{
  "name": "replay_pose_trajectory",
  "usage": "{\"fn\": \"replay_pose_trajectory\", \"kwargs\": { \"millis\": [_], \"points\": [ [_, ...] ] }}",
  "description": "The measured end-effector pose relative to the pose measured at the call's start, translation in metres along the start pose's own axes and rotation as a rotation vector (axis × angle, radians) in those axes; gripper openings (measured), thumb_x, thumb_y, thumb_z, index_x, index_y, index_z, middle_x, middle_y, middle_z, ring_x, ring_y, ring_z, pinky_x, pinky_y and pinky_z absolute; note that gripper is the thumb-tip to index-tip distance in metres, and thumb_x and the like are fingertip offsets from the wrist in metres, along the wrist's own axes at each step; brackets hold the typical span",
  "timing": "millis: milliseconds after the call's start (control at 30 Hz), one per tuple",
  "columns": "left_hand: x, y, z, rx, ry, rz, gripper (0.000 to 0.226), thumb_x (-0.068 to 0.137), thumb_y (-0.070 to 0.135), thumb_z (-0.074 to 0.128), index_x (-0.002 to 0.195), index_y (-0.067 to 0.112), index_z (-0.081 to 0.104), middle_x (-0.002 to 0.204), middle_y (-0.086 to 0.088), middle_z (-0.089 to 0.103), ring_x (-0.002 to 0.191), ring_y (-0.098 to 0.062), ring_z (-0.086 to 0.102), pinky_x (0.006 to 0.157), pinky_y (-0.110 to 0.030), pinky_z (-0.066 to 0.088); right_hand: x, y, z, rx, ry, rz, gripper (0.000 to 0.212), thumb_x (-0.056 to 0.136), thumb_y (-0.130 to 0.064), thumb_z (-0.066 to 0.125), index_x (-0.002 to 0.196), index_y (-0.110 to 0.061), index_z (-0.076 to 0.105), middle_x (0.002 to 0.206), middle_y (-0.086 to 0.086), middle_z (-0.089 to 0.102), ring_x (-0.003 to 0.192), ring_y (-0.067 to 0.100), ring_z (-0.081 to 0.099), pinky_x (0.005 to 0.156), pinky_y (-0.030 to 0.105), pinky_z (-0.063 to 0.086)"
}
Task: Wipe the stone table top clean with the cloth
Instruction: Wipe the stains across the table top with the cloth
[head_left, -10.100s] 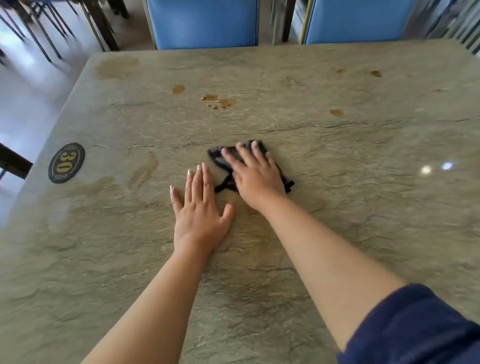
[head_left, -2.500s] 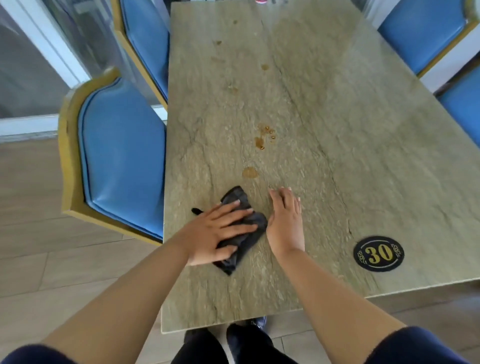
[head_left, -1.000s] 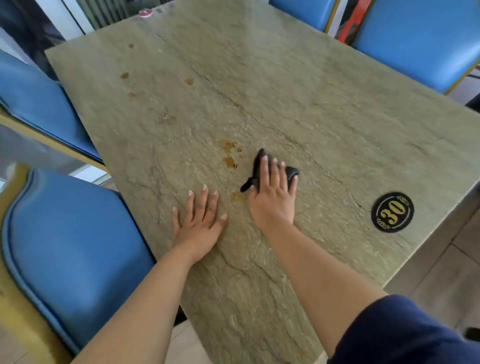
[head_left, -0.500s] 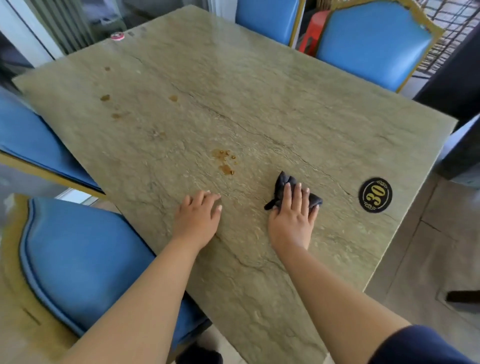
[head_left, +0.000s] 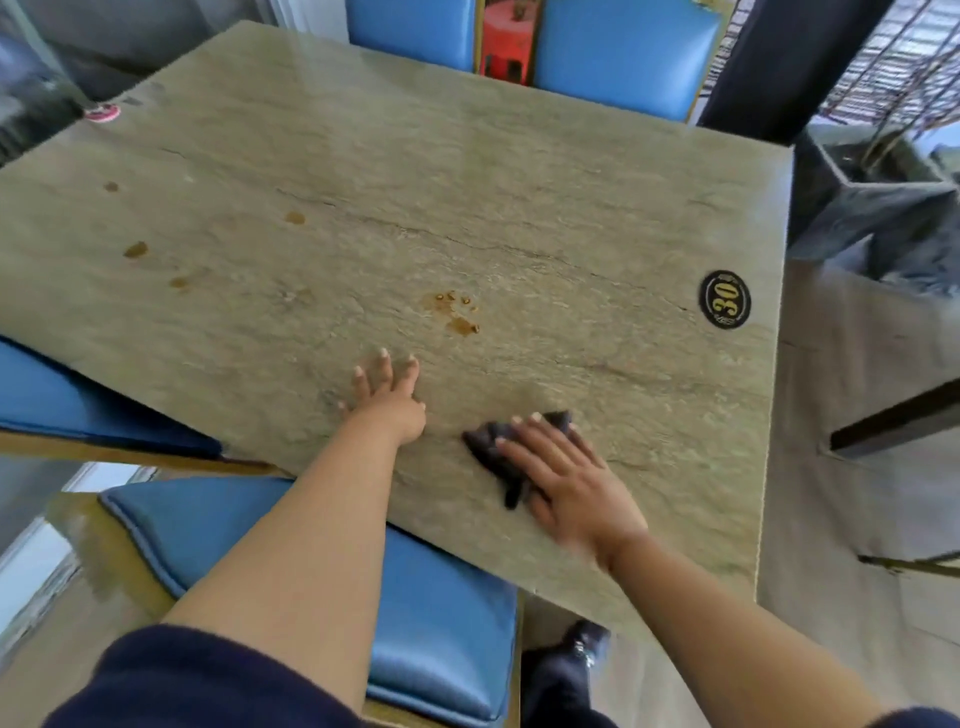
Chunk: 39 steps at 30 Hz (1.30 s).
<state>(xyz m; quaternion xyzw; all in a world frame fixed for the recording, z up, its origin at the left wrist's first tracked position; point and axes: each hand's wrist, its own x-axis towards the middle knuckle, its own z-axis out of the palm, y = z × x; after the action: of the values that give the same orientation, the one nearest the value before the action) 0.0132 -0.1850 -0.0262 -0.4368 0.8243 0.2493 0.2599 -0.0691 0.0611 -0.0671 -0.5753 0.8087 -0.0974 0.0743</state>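
Observation:
The greenish stone table top (head_left: 519, 182) fills the view. A small dark cloth (head_left: 491, 449) lies near its front edge, and my right hand (head_left: 566, 483) presses flat on it with straight fingers. To the left of the cloth my left hand (head_left: 387, 397) rests flat on the bare stone, fingers spread. A cluster of brown stains (head_left: 457, 314) sits just beyond my left hand. More brown spots (head_left: 136, 249) lie at the far left, and another brown spot (head_left: 294, 217) is further back.
A round black "30" sticker (head_left: 725, 306) marks the right side of the table. Blue padded chairs stand at the front left (head_left: 291, 545), at the left edge (head_left: 62, 395) and behind the table (head_left: 623, 52). A small red-and-white disc (head_left: 102, 111) lies at the far left corner.
My right hand has slid the cloth toward me and the front edge, now angled left. My left hand stays flat on the stone. The view has swung round the table.

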Motion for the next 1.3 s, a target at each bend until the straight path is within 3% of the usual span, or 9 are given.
{"fn": "replay_pose_trajectory", "kwargs": {
  "millis": [167,300,433,533,667,767,900,1100,1300],
  "points": [
    [0.001,-0.001,-0.002,-0.006,-0.004,0.020,0.069,0.104,0.022,0.034,0.150,0.037,-0.014,0.151,0.005,-0.040,0.140,-0.033,-0.034,0.113,-0.062,-0.008,0.027,-0.036,0.001,0.084,0.095,0.567,0.060,0.096,-0.044,0.024,0.153,-0.031,0.010,0.161,-0.007,-0.001,0.147,0.012,-0.011,0.119,0.044,-0.007],
    [0.005,0.002,-0.001,-0.092,0.053,-0.019,0.075,0.098,0.008,0.043,0.152,0.039,0.003,0.156,0.008,-0.032,0.143,-0.031,-0.028,0.116,-0.062,-0.001,0.016,-0.079,0.014,0.075,0.022,0.094,0.054,0.099,-0.046,0.027,0.151,-0.033,0.018,0.160,-0.009,0.009,0.148,0.013,-0.002,0.118,0.047,0.005],
    [-0.006,0.009,-0.004,-0.074,0.223,-0.005,0.060,0.099,0.026,0.046,0.151,0.036,0.018,0.162,0.006,-0.015,0.149,-0.030,-0.009,0.119,-0.052,0.010,0.015,-0.047,0.012,-0.006,-0.050,-0.200,0.051,0.100,-0.043,0.028,0.150,-0.037,0.020,0.159,-0.010,0.014,0.148,0.012,0.003,0.119,0.041,0.002],
    [-0.011,0.006,-0.010,0.054,0.424,0.094,0.059,0.099,0.033,0.043,0.152,0.035,0.016,0.163,0.005,-0.012,0.150,-0.021,-0.006,0.120,-0.050,0.006,0.036,-0.030,0.004,0.021,0.071,0.121,0.051,0.099,-0.044,0.028,0.150,-0.035,0.024,0.159,-0.009,0.017,0.148,0.012,0.003,0.119,0.044,0.010],
    [0.000,0.002,-0.013,0.065,0.486,0.079,0.060,0.100,0.036,0.039,0.153,0.035,0.010,0.162,0.003,-0.012,0.149,-0.022,-0.010,0.120,-0.053,0.001,0.082,-0.031,-0.004,0.118,0.084,0.597,0.056,0.100,-0.042,0.025,0.153,-0.031,0.009,0.162,-0.005,-0.002,0.146,0.013,-0.014,0.119,0.043,-0.009],
    [0.010,0.004,-0.016,0.085,0.405,0.063,0.061,0.100,0.041,0.036,0.153,0.037,0.004,0.162,0.003,-0.016,0.148,-0.023,-0.015,0.118,-0.055,-0.002,0.095,-0.051,-0.002,0.139,0.075,0.599,0.060,0.099,-0.044,0.025,0.153,-0.028,0.003,0.161,-0.003,-0.010,0.145,0.015,-0.019,0.117,0.046,-0.014],
    [0.031,-0.005,-0.028,0.150,0.343,0.076,0.062,0.100,0.047,0.031,0.153,0.038,-0.003,0.160,0.003,-0.022,0.147,-0.023,-0.019,0.117,-0.057,-0.004,0.079,-0.049,0.001,0.151,0.040,0.239,0.058,0.096,-0.043,0.029,0.152,-0.032,0.017,0.161,-0.008,0.004,0.146,0.008,-0.012,0.120,0.045,0.000],
    [0.055,-0.019,-0.048,0.262,0.188,0.106,0.065,0.097,0.061,0.014,0.146,0.041,-0.024,0.151,0.003,-0.041,0.141,-0.026,-0.034,0.110,-0.064,-0.015,0.117,-0.043,0.000,0.152,0.185,0.839,0.062,0.097,-0.035,0.030,0.154,-0.023,0.008,0.162,-0.002,-0.004,0.146,0.013,-0.016,0.118,0.042,-0.014],
    [0.061,-0.039,-0.052,0.301,0.161,0.240,0.070,0.092,0.068,0.008,0.145,0.039,-0.027,0.151,0.001,-0.040,0.142,-0.026,-0.032,0.115,-0.059,-0.011,0.191,-0.061,-0.002,0.195,0.209,1.127,0.062,0.099,-0.041,0.020,0.153,-0.020,-0.001,0.161,0.002,-0.011,0.146,0.018,-0.016,0.116,0.046,-0.015]
  ]
}}
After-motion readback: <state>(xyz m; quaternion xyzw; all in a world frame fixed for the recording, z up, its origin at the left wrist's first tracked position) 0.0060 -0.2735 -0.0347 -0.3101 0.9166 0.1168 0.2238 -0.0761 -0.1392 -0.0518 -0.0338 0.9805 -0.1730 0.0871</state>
